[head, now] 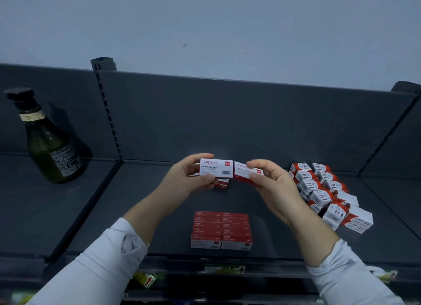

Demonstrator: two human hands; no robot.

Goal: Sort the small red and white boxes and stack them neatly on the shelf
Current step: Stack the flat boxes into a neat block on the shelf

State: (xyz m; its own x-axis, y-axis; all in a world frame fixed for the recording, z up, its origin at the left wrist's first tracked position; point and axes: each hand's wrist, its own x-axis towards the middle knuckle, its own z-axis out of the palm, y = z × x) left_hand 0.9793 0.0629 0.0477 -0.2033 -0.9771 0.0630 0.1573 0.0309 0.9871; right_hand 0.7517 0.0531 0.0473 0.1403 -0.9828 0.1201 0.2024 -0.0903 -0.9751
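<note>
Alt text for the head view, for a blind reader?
Over a dark shelf, the left hand holds one red-and-white box beside another box in the right hand. A neat red stack lies nearer; loose boxes right, green bottle left.

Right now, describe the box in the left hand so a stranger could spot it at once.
Start at the dark shelf and look above the neat red stack at its front. There the left hand holds a box beside a second box in the right hand. Only the left one shows a barcode.
</note>
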